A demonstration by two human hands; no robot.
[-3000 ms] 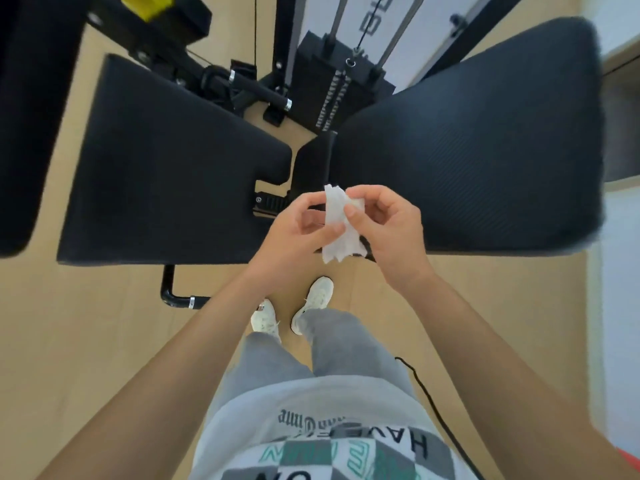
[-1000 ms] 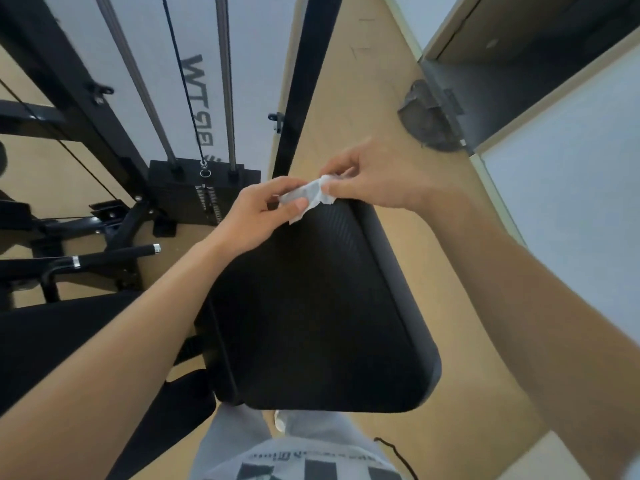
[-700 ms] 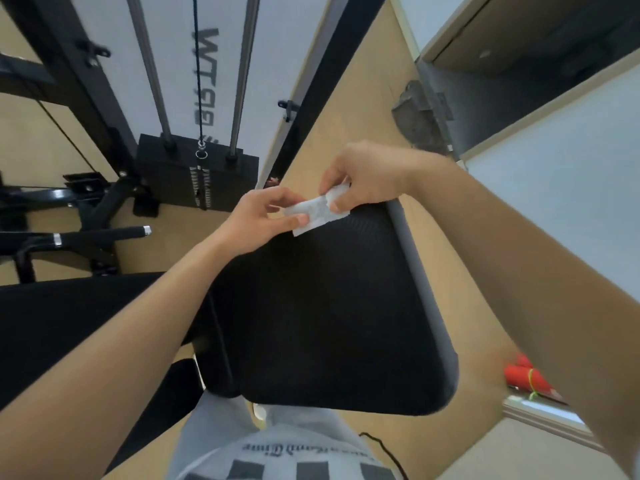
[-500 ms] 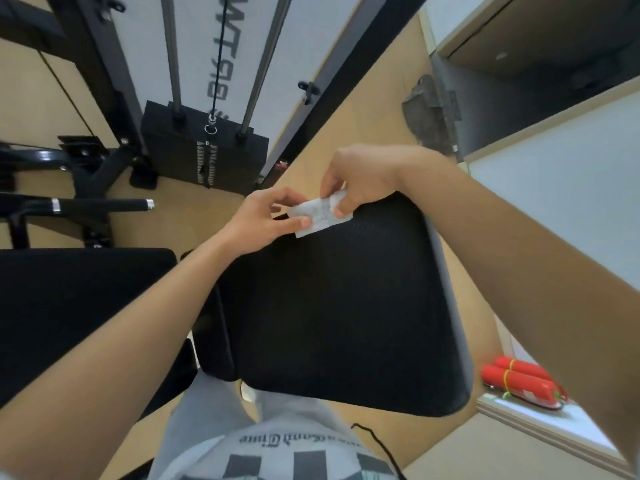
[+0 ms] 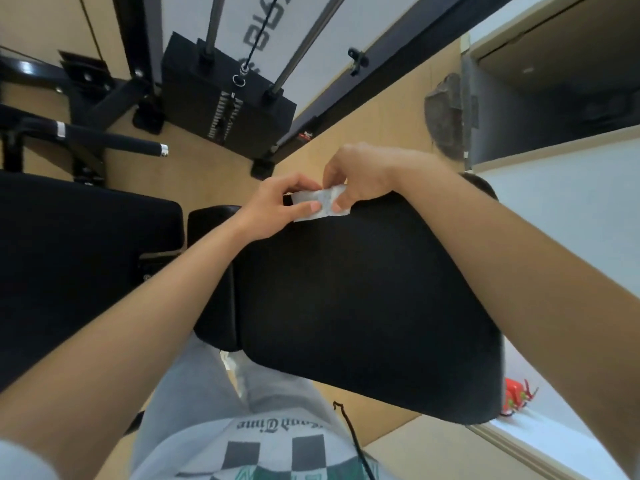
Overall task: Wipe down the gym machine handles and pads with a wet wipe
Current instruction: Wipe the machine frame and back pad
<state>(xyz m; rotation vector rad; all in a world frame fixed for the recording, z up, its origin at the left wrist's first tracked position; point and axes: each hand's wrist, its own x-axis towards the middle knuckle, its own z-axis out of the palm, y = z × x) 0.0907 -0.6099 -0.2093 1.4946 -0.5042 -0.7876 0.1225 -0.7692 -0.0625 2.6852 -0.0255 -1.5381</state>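
Legs in grey trousers [image 5: 207,393] stand at the near edge of the right pad [image 5: 363,306]. 2 forearms reach across it, and its wide black top is open between them. At the far edge of this pad the left hand [image 5: 277,209] and the right hand [image 5: 360,174] pinch the folded white wipe [image 5: 320,206] with thumb and fingertips, 1 hand on each end. If the wipe touches the pad cannot be told. A narrow gap separates the left pad [image 5: 69,254]. Beyond is floor [image 5: 363,126], then a handle [image 5: 114,142] and the weight stack [image 5: 225,109].
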